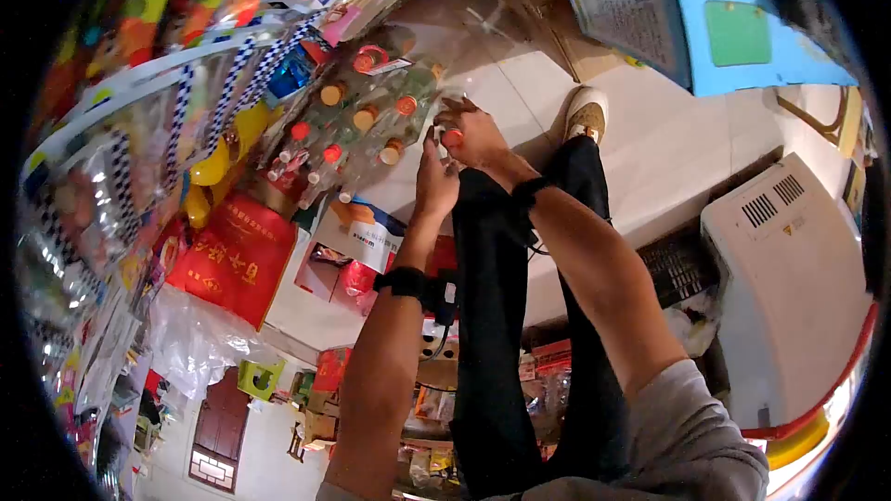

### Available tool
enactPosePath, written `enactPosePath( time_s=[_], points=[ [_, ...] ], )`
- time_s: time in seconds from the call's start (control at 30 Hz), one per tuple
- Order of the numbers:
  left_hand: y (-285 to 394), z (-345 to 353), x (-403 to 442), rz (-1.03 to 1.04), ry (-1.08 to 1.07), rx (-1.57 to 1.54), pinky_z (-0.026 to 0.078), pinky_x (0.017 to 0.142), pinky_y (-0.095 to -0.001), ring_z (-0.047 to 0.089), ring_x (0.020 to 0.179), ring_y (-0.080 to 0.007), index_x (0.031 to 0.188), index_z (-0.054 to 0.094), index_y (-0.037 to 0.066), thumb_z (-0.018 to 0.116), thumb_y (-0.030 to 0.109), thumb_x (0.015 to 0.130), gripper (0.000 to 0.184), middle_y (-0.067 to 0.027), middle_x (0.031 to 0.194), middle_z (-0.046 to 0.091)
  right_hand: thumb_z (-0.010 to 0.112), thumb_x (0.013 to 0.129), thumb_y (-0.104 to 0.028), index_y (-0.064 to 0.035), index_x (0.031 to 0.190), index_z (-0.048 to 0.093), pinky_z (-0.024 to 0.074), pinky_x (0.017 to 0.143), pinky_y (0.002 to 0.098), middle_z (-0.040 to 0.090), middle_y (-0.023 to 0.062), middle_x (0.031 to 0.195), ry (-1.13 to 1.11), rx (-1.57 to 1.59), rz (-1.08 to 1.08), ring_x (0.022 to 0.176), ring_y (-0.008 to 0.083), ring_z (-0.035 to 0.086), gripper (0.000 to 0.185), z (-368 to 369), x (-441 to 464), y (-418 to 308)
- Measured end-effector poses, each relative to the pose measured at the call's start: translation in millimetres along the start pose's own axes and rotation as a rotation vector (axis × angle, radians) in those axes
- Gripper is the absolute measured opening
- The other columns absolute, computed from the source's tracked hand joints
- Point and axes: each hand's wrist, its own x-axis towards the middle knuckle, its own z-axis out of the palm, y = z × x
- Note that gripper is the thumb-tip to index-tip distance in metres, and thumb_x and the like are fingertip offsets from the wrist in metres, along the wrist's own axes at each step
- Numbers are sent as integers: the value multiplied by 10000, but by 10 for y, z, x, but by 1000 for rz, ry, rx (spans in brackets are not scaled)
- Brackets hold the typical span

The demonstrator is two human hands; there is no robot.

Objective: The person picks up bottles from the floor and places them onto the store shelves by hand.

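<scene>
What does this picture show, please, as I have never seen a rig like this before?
There is no machine here: these are a person's own bare left hand and right hand, filmed by one camera worn on the head, looking forward and down. On the pale tiled floor stands a cluster of clear bottles with mostly red and orange caps. Both hands close around a red-capped item, probably another bottle, though they hide most of it.

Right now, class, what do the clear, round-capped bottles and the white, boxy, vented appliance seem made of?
Clear bottles: probably glossy plastic, perhaps glass; see-through with highlights. White appliance: smooth hard plastic or painted metal, it seems, from its even, slotted surface.
</scene>
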Motion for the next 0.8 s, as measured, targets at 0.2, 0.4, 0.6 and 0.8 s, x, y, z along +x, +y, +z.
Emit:
enactPosePath(
  time_s=[0.2, 0.4, 0.6, 0.8],
  points=[
    [282, -57, -594, 502, 116, 265, 408, 1080, -470, 521, 1259, -423, 1434, 428, 23, 773, 86, 794, 730, -256, 1360, 528, 700, 787, -181, -73, 1061, 722, 561, 858, 396, 716, 162, 1095, -22, 244, 32, 978, 373, 691, 296, -993, -924, -846],
    [1284, -258, -2071, 543, 220, 358, 508, 912, -521, 627, 1025, -440, 1322, 527, 19, 819, 105, 708, 686, -237, 1167, 636, 699, 796, -188, -48, 1100, 720, 576, 786, 399, 729, 200, 949, 97, 426, 67, 865, 372, 713, 335, -2190, -2028, -2128],
    [2352, -903, -3522, 817, 293, 263, 501, 965, -491, 596, 1132, -442, 1348, 504, -31, 839, 177, 734, 730, -253, 1240, 610, 709, 799, -224, -72, 1106, 690, 566, 800, 440, 710, 207, 972, 80, 165, -39, 908, 402, 693, 344, -3265, -2919, -3799],
    [3352, -1828, -4713, 830, 500, 235, 512, 965, -484, 596, 1167, -406, 1336, 539, 7, 835, 384, 770, 742, -222, 1271, 606, 758, 783, -342, -86, 1117, 696, 572, 782, 445, 726, 201, 915, 121, -102, -224, 861, 407, 702, 425, -4015, -3391, -5474]
  ],
)
